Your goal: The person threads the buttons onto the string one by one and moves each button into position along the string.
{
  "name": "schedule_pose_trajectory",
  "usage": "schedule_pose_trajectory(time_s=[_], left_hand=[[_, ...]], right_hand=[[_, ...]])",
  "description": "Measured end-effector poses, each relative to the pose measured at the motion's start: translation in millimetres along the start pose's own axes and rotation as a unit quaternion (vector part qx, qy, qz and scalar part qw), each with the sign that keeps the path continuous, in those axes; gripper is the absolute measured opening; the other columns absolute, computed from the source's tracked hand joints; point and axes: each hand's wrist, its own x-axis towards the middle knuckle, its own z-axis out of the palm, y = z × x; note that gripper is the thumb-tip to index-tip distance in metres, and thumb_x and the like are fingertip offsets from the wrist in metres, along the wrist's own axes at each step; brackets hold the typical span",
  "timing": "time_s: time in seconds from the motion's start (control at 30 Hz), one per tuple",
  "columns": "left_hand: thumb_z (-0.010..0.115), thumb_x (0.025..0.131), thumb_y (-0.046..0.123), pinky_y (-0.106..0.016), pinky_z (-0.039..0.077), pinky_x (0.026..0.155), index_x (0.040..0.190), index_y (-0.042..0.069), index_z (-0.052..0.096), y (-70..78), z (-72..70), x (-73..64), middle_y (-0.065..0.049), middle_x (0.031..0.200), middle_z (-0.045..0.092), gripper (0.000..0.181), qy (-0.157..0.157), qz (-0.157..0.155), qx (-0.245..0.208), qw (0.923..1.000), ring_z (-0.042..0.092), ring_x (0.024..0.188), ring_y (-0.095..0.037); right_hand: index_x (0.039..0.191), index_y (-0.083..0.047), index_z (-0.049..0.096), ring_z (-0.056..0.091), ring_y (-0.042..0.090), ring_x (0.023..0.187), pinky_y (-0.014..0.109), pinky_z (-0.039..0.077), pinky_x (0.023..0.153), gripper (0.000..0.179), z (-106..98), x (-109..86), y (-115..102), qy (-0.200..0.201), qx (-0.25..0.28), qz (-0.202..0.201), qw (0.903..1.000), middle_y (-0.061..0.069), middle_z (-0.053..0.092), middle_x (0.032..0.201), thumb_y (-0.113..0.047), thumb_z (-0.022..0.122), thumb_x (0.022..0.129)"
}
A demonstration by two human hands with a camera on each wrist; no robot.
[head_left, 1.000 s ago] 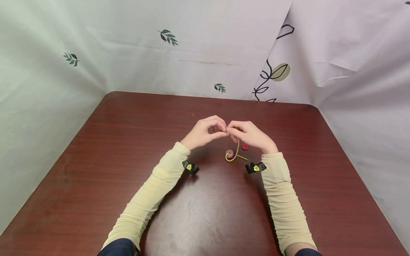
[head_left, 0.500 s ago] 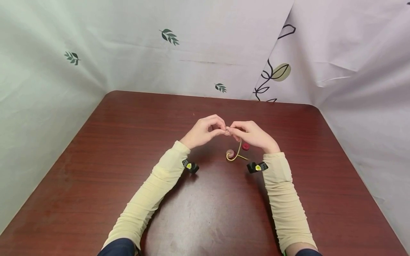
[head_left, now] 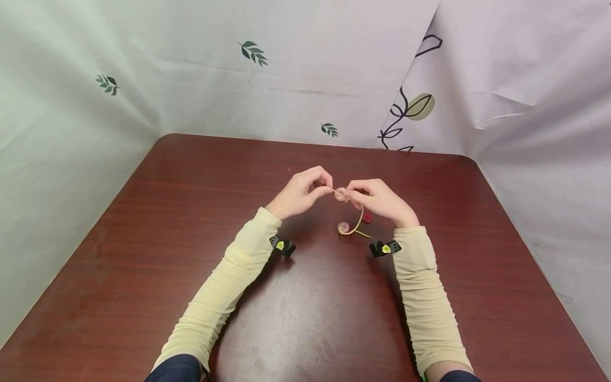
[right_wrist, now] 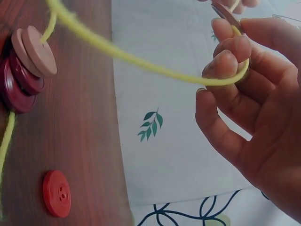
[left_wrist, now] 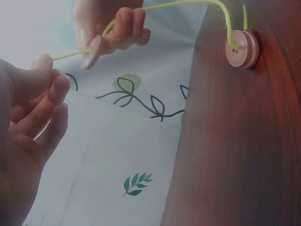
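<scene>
My right hand (head_left: 379, 201) pinches a pale pink button (left_wrist: 94, 52) between thumb and index finger. Yellow yarn (right_wrist: 155, 70) passes through this button and trails under the curled fingers of the right hand. With thumb and index finger my left hand (head_left: 303, 193) pinches the yarn's end on the near side of the button, drawn straight in the left wrist view. Further along the yarn, a stack of threaded buttons (right_wrist: 35, 49) rests on the table, pink ones beside dark red ones. A loose red button (right_wrist: 57, 193) lies close by, under the right hand in the head view.
The brown wooden table (head_left: 191, 254) carries the yarn's short tail (head_left: 363, 234), which sticks out to the right of the stack. White cloth (head_left: 296, 69) with leaf prints hangs behind the table and along its sides.
The pink button has come into sight between the hands. My left hand has drawn away to the left with the yarn end, so a short straight length shows; the right hand shifted slightly right.
</scene>
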Motion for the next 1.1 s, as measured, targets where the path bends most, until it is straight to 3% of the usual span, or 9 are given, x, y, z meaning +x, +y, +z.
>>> schedule_pose_trajectory(time_s=[0.13, 0.43, 0.63, 0.73, 0.9, 1.1], left_hand=[[0.061, 0.084, 0.014, -0.023, 0.04, 0.063, 0.084, 0.012, 0.055, 2.4, -2.1, 0.5, 0.002, 0.079, 0.051, 0.007, 0.0, 0.009, -0.005, 0.9999, 0.048, 0.073, -0.007], [0.058, 0.085, 0.012, -0.029, 0.044, 0.068, 0.089, 0.008, 0.052, 9.6, -7.4, 0.1, -0.001, 0.082, 0.053, 0.008, 0.007, -0.017, -0.021, 0.9996, 0.051, 0.075, -0.009], [0.055, 0.086, 0.006, -0.026, 0.044, 0.068, 0.088, 0.002, 0.05, 33.4, -17.3, -0.1, -0.007, 0.082, 0.055, 0.007, 0.018, -0.027, -0.021, 0.9993, 0.053, 0.076, -0.012], [0.055, 0.086, 0.005, -0.023, 0.044, 0.069, 0.087, 0.001, 0.05, 41.4, -21.4, -0.3, -0.008, 0.081, 0.054, 0.007, 0.022, -0.025, -0.023, 0.9992, 0.053, 0.076, -0.013], [0.055, 0.086, 0.003, -0.024, 0.045, 0.07, 0.088, 0.0, 0.049, 39.3, -21.8, 0.2, -0.009, 0.08, 0.055, 0.007, 0.037, -0.012, -0.026, 0.9989, 0.054, 0.076, -0.016], [0.057, 0.086, 0.008, -0.022, 0.045, 0.067, 0.088, 0.002, 0.05, 18.3, -17.9, 1.4, -0.005, 0.079, 0.055, 0.009, 0.055, 0.013, -0.032, 0.9979, 0.053, 0.075, -0.01]], right_hand=[[0.068, -0.017, 0.055, 0.047, 0.018, 0.057, 0.026, 0.037, 0.055, 0.03, -0.6, 0.1, -0.1, -0.002, -0.005, 0.007, 1.0, 0.005, 0.052, 0.06, -0.041, 0.053, 0.087], [0.072, -0.007, 0.057, 0.05, 0.032, 0.062, 0.027, 0.04, 0.055, 0.027, -2.7, -6.9, -21.5, -0.032, -0.003, 0.031, 0.999, 0.02, 0.053, 0.066, -0.028, 0.054, 0.089], [0.076, -0.006, 0.059, 0.053, 0.034, 0.066, 0.029, 0.042, 0.056, 0.033, 1.7, -1.6, 2.3, -0.048, -0.005, 0.029, 0.9984, 0.007, 0.051, 0.062, -0.036, 0.054, 0.088], [0.079, -0.008, 0.06, 0.054, 0.037, 0.063, 0.03, 0.043, 0.055, 0.028, 3.1, 0.8, 10.4, -0.066, 0.001, 0.027, 0.9975, 0.008, 0.051, 0.062, -0.034, 0.053, 0.088], [0.08, -0.006, 0.061, 0.052, 0.038, 0.056, 0.028, 0.04, 0.049, 0.02, 4.9, 2.6, 15.5, -0.097, -0.012, 0.025, 0.9949, 0.012, 0.052, 0.06, -0.019, 0.049, 0.088], [0.076, -0.007, 0.061, 0.047, 0.02, 0.051, 0.025, 0.036, 0.048, 0.02, 7.9, 4.8, 20.3, -0.136, -0.041, 0.019, 0.9897, 0.0, 0.049, 0.056, -0.019, 0.049, 0.088]])
